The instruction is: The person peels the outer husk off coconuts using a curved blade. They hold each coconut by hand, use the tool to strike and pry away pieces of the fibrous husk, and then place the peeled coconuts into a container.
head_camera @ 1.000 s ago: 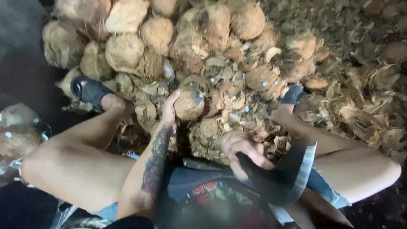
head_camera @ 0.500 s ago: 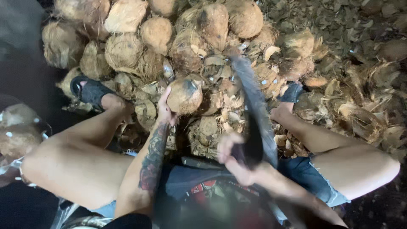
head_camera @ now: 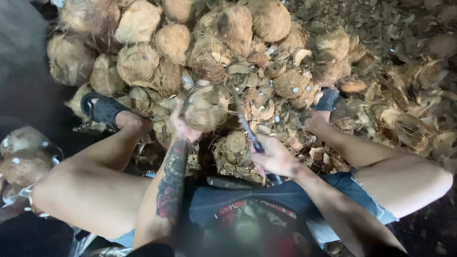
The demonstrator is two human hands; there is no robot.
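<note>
1. The left hand [head_camera: 183,127] grasps a husked coconut [head_camera: 205,108] from its 7 o'clock side, fingers wrapped on the fibrous shell, holding it above the husk scraps between the knees.
2. The right hand [head_camera: 276,157] is clenched round the handle of a cleaver [head_camera: 243,121], whose blade runs toward 11 o'clock and meets the coconut's right edge; the blade is motion-blurred.
3. A heap of brown coconuts [head_camera: 143,62] lies at 12 o'clock from the held one, well within reach.
4. Loose husk pieces [head_camera: 404,109] cover the ground at 3 o'clock.
5. A dark sandal [head_camera: 102,108] sits at 9 o'clock, beside the heap.
</note>
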